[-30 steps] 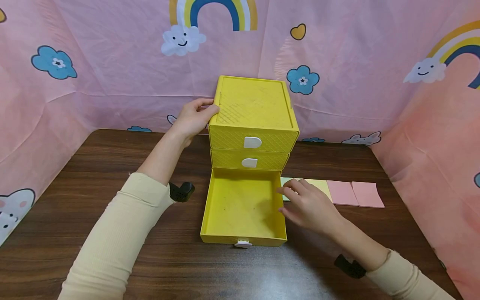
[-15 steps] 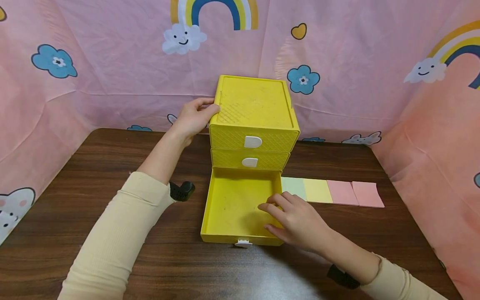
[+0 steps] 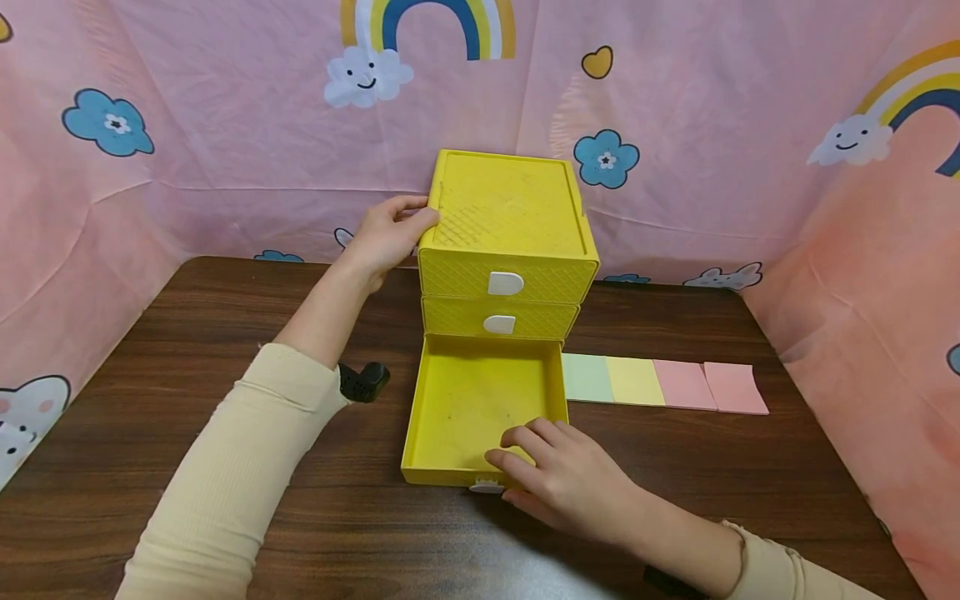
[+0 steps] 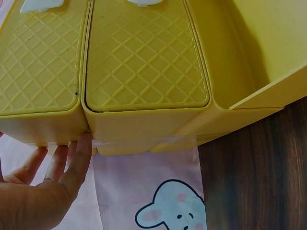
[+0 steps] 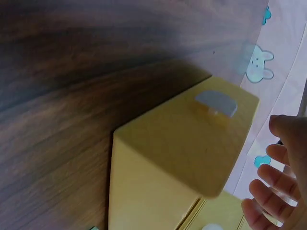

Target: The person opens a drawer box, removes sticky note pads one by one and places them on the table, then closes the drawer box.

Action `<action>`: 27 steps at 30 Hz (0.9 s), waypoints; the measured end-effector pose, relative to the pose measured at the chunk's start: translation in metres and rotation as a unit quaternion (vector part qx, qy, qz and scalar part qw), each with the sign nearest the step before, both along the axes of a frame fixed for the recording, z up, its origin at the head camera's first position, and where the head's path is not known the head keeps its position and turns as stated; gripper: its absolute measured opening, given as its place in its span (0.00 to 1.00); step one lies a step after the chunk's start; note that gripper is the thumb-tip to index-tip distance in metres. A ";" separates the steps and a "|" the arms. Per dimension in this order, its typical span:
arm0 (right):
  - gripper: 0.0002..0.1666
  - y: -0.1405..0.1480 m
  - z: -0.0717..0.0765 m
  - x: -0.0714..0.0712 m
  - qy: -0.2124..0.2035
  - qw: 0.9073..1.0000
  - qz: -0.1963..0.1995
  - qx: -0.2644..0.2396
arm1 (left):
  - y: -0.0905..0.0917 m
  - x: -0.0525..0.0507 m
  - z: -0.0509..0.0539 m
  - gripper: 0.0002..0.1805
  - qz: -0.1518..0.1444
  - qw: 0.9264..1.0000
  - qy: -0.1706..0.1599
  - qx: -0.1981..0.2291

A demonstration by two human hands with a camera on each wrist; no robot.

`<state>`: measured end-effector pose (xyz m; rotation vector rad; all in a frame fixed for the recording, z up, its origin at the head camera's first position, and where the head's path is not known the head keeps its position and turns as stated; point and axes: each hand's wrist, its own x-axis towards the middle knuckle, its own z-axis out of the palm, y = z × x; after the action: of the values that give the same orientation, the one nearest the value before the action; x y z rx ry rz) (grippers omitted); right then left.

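A yellow three-drawer organizer stands upright, its bottom drawer pulled out and bare inside. My left hand rests on the organizer's left side, with the thumb at the top edge. In the left wrist view, the left fingers press against the side wall. My right hand hovers over the front right corner of the pulled-out drawer, fingers loosely bent and holding nothing. Close to its fingertips is the drawer's white handle, also visible as a pale tab in the right wrist view.
Right of the organizer, a row of sticky note pads lies on the dark wooden table: green, yellow and pink. Pink printed cloth hangs behind and at both sides.
My right hand has moved left and toward me, from beside the note pads to the drawer's front edge. The left hand and the organizer have stayed in place.
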<state>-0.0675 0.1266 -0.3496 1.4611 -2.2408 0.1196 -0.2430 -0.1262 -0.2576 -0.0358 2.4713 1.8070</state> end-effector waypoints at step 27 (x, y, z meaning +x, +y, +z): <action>0.16 -0.015 -0.020 0.019 0.078 0.996 0.015 0.046 | 0.000 0.000 0.000 0.27 0.000 1.000 -0.003 0.026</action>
<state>-0.0489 0.1115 -0.3693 1.4978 -2.1245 -0.0879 -0.2431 -0.1260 -0.2577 -0.0382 2.4189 1.8665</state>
